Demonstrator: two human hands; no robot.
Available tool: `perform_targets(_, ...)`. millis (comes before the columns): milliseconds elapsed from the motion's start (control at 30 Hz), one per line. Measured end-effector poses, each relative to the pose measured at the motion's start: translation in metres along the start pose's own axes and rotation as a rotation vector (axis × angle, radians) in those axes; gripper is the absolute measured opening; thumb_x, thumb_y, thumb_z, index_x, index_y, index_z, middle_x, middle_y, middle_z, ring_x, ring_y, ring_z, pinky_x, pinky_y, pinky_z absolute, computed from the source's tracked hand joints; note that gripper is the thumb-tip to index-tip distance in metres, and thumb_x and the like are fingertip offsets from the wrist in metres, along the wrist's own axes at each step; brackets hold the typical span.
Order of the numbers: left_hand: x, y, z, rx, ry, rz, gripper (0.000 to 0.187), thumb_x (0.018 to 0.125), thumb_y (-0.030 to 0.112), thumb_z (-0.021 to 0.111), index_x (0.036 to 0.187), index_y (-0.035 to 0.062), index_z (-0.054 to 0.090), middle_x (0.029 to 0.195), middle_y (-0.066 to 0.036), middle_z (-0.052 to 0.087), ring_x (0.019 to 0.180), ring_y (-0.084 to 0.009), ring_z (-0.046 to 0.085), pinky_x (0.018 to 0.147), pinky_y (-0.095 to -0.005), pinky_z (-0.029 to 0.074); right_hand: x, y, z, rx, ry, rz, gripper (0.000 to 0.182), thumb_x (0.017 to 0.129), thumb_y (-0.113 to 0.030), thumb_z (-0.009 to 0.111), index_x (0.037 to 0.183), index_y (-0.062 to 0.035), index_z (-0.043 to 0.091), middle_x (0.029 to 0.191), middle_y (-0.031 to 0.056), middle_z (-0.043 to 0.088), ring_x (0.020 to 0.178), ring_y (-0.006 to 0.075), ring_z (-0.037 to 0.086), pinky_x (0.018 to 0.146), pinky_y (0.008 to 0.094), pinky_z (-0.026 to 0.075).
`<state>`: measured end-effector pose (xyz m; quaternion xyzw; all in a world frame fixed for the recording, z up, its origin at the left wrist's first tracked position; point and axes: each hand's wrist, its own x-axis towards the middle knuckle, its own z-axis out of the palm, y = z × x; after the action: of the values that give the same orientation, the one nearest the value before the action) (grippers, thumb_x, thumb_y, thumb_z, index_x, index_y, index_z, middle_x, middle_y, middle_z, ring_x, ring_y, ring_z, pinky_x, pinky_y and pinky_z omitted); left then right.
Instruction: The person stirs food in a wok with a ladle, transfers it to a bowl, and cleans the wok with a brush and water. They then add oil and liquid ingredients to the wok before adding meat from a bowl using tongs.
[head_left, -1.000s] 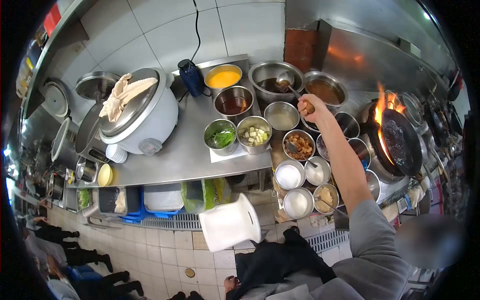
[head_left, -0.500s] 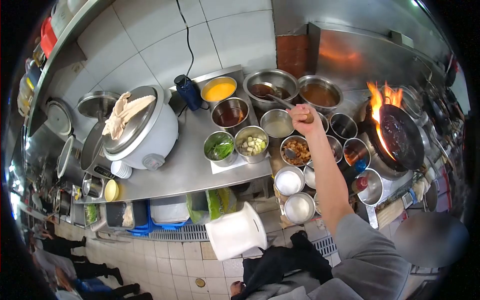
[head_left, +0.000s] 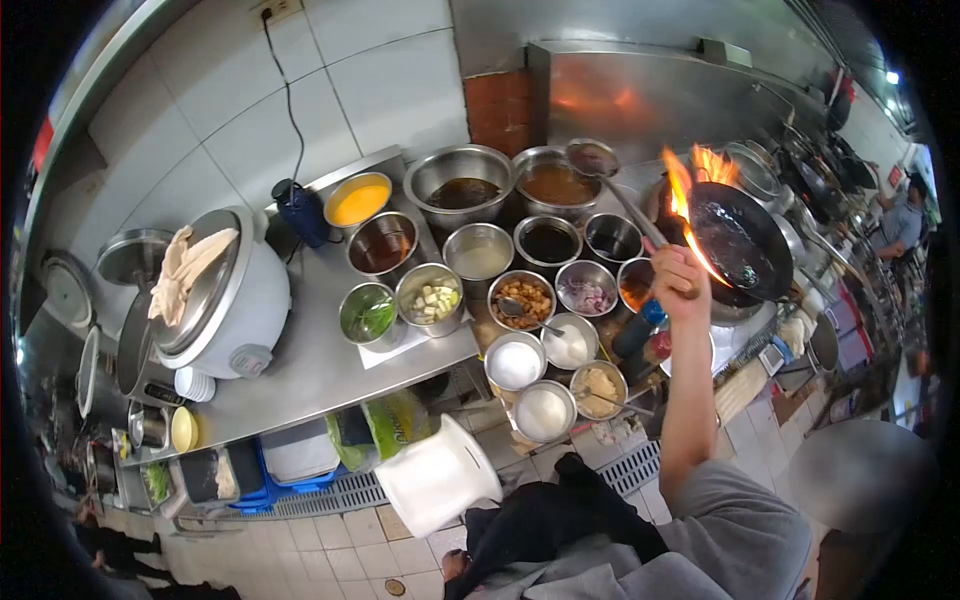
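Note:
My right hand (head_left: 683, 282) is wrapped round the handle of a long ladle (head_left: 625, 204), in front of the flaming wok. The ladle's round bowl, dark reddish inside, overlaps the rim of a steel bowl of brown liquid (head_left: 558, 185). To the right, a black wok (head_left: 742, 240) sits on the stove with flames (head_left: 677, 185) rising along its left side. Under my forearm stand bottles with a blue cap (head_left: 653, 313) and a red cap (head_left: 660, 345). My left hand (head_left: 456, 564) shows only partly beside my black apron, its fingers unclear.
Steel pots of seasonings (head_left: 515, 361), diced food and sauces crowd the counter's right part. A large bowl of dark liquid (head_left: 462, 190) stands behind them. On the left is a white rice cooker (head_left: 225, 300) with a cloth on its lid. A white stool (head_left: 440, 477) stands below the counter.
My right hand has lifted the ladle out of the large bowl of dark liquid and carried it right towards the wok. The camera view has turned to the right.

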<state>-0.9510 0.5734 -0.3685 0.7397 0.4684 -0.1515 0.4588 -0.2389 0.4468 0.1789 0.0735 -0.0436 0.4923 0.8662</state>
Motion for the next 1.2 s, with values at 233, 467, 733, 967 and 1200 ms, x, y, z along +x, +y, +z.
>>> perform_targets(233,-0.014,0.116,-0.080,0.079,-0.073,0.024,0.041,0.077,0.030,0.062,0.104,-0.0009,0.070,0.100,-0.021,0.069,0.097,-0.0325,0.066,0.088,-0.0402,0.051,-0.114,-0.099,0.004,-0.327,0.218,-0.397,0.015,0.092,-0.008,0.044,0.082,0.0001,0.051,0.058,-0.0028,0.041,0.043,0.0062,0.040,0.036,0.0226,0.031)
perform_targets(467,0.047,0.066,-0.042,-0.018,0.050,-0.061,0.044,0.080,0.028,0.060,0.107,-0.0067,0.067,0.094,-0.024,0.070,0.086,-0.0325,0.069,0.079,-0.0382,0.052,-0.167,-0.169,0.026,-0.734,0.841,-0.593,0.017,0.083,-0.010,0.054,0.068,-0.0108,0.047,0.054,-0.0028,0.048,0.042,0.0078,0.046,0.034,0.0221,0.036)
perform_targets(733,0.063,0.069,-0.052,-0.263,-0.099,-0.090,0.042,0.086,0.020,0.059,0.114,-0.0114,0.061,0.086,-0.018,0.070,0.074,-0.0209,0.068,0.067,-0.0320,0.053,-0.192,-0.162,0.013,-1.771,1.387,-0.601,0.007,0.079,-0.008,0.055,0.084,-0.0030,0.056,0.056,0.0057,0.053,0.038,0.0147,0.048,0.032,0.0289,0.032)
perform_targets(967,0.036,0.089,-0.045,-0.373,-0.032,-0.086,0.038,0.086,0.014,0.058,0.113,-0.0125,0.060,0.083,-0.018,0.069,0.069,-0.0213,0.067,0.061,-0.0308,0.053,-0.120,-0.069,0.047,-1.372,0.912,-0.541,0.011,0.082,-0.008,0.055,0.091,-0.0091,0.051,0.063,0.0025,0.051,0.038,0.0094,0.043,0.031,0.0241,0.031)
perform_targets(1200,0.007,0.106,-0.059,-0.355,-0.021,-0.100,0.034,0.084,0.016,0.059,0.109,-0.0076,0.063,0.083,-0.017,0.069,0.069,-0.0231,0.067,0.062,-0.0335,0.054,0.004,-0.014,0.028,-0.747,0.428,0.039,0.013,0.089,-0.013,0.055,0.078,-0.0110,0.047,0.064,-0.0013,0.049,0.040,0.0050,0.041,0.031,0.0206,0.029)
